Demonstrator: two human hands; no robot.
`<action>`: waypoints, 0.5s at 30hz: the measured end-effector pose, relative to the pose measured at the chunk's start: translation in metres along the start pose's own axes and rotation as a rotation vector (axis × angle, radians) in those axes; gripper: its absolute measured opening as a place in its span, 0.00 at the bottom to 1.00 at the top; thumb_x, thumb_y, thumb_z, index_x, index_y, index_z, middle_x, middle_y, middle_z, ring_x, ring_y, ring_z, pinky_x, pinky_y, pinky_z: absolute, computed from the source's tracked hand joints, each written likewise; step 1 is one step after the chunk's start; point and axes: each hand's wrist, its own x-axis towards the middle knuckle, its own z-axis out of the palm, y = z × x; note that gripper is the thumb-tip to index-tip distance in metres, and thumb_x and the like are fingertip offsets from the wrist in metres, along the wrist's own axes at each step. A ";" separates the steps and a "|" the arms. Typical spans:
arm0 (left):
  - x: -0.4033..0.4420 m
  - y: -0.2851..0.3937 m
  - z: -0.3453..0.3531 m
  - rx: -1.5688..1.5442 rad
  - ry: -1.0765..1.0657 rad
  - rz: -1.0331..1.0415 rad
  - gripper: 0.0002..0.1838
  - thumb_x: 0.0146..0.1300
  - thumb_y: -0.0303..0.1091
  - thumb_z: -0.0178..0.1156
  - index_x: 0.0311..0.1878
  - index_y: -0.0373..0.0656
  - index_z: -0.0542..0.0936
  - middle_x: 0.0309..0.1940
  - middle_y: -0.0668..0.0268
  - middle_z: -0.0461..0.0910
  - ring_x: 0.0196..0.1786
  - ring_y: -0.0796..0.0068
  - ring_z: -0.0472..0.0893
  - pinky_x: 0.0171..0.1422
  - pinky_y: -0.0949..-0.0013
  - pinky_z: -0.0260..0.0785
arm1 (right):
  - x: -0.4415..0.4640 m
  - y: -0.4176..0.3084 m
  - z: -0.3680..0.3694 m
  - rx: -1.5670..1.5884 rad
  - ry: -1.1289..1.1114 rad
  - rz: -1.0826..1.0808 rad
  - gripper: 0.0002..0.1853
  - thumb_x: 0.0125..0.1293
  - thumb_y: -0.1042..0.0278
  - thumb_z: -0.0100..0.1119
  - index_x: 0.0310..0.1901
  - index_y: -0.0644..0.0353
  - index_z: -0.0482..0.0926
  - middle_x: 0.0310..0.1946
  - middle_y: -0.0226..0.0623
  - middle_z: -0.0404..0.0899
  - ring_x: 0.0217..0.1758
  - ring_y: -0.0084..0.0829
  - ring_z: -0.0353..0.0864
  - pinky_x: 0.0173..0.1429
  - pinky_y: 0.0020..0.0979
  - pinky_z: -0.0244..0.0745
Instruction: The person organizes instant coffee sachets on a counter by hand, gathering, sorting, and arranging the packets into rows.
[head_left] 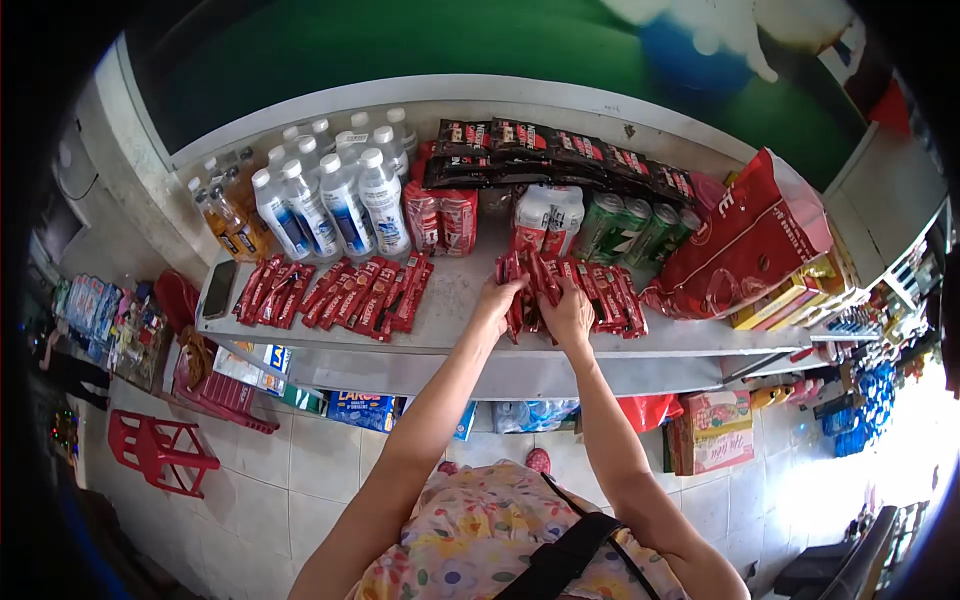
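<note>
Green panelling (420, 50) backs the grey shelf (455, 290) where I can see a person in flowered clothing (490, 540) working with 2 bare hands. Near the middle of the front edge, the left hand (497, 301) has its fingers curled in around a bunch of red sachets (514, 268), with little gap left, though some of the fingertips are hidden from me. Just beside it, the right hand (571, 313) is bent round more of those sachets, thumb toward the other hand; I can't tell exactly how tightly it grips. Against the right hand's outer side lies a fanned pile of the same sachets (612, 298), and 2 more piles lie along the front edge toward the left corner, the nearer pile (365, 297) and the farther pile (272, 290). At that corner rests a dark phone (218, 290). Toward the back edge, from the left, stand amber bottles (222, 222), white-capped bottles (335, 205) and red cans (458, 222); black packets (575, 152) are stacked behind silver-topped cans (548, 215) and green cans (625, 230). A big red bag (735, 245) leans near the right end, with yellow boxes (790, 300) next to it. Down on the tiled floor (330, 470), left of the shelf, is a red plastic stool (165, 452).
</note>
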 end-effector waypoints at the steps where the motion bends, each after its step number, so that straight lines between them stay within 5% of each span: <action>1: -0.004 0.001 0.008 0.002 0.034 0.059 0.14 0.53 0.30 0.65 0.42 0.41 0.75 0.32 0.64 0.79 0.31 0.72 0.79 0.33 0.68 0.73 | 0.002 0.000 -0.001 0.054 -0.046 0.060 0.24 0.47 0.62 0.63 0.46 0.60 0.70 0.36 0.48 0.78 0.39 0.49 0.77 0.45 0.42 0.71; 3: -0.007 0.000 0.021 0.027 0.066 0.139 0.19 0.48 0.30 0.69 0.44 0.39 0.75 0.36 0.64 0.80 0.37 0.74 0.78 0.42 0.69 0.72 | 0.000 0.002 -0.004 0.123 -0.016 0.053 0.24 0.48 0.62 0.63 0.47 0.61 0.69 0.37 0.49 0.78 0.40 0.49 0.77 0.45 0.42 0.71; 12: -0.018 0.000 0.031 -0.051 0.038 0.239 0.22 0.47 0.30 0.70 0.46 0.38 0.74 0.38 0.64 0.79 0.38 0.73 0.79 0.42 0.68 0.74 | 0.000 -0.004 -0.018 0.477 -0.098 -0.074 0.27 0.51 0.61 0.61 0.51 0.68 0.69 0.40 0.53 0.76 0.42 0.48 0.77 0.48 0.40 0.71; 15: -0.032 0.015 0.022 -0.117 0.065 0.234 0.20 0.48 0.31 0.69 0.44 0.39 0.76 0.37 0.64 0.79 0.37 0.74 0.79 0.40 0.68 0.74 | 0.000 -0.026 -0.029 0.755 -0.186 0.014 0.20 0.59 0.63 0.57 0.48 0.68 0.72 0.35 0.44 0.78 0.37 0.33 0.76 0.44 0.30 0.70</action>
